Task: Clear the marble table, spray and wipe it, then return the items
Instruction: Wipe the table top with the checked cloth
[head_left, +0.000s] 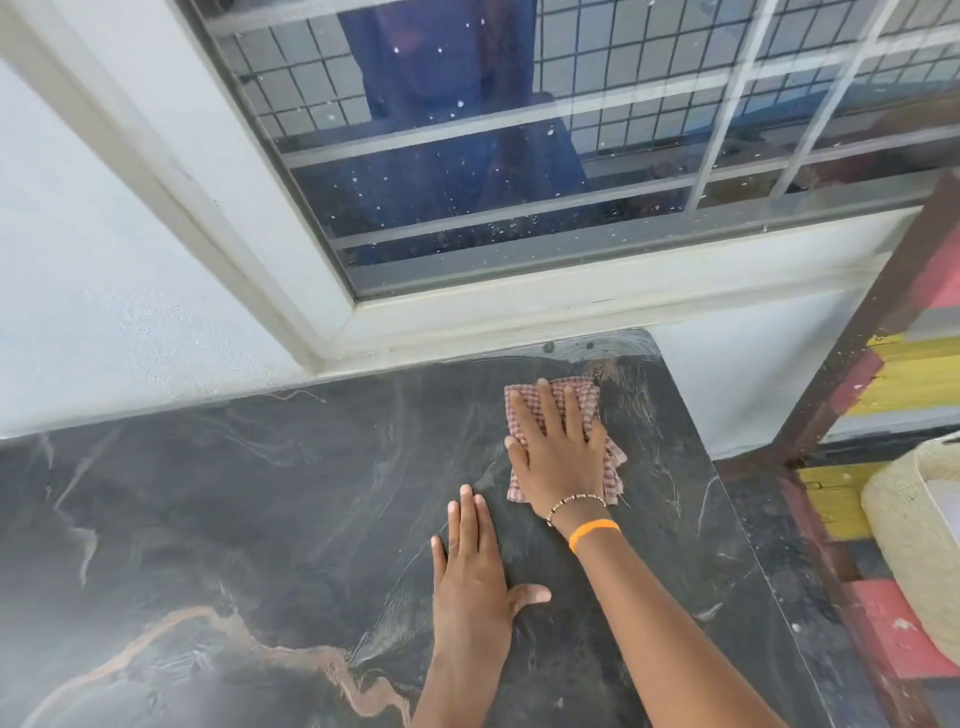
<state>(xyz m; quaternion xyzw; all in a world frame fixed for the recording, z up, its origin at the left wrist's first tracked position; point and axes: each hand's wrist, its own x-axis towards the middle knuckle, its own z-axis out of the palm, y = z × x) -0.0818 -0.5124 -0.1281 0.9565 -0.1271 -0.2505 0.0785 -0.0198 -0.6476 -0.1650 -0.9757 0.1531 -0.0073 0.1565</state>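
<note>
The dark marble table with pale and orange veins fills the lower part of the view. A folded red-and-white checked cloth lies near its far right corner. My right hand presses flat on the cloth, fingers spread, pointing at the wall. An orange band and a bead bracelet circle that wrist. My left hand rests flat on the bare marble just left of the right forearm, fingers together and thumb out, holding nothing. Wet streaks show on the marble around the cloth.
A white wall and a white-framed window with metal bars rise right behind the table. To the right, past the table edge, stand a dark wooden post, a pale woven basket and a floor painted yellow, red and grey.
</note>
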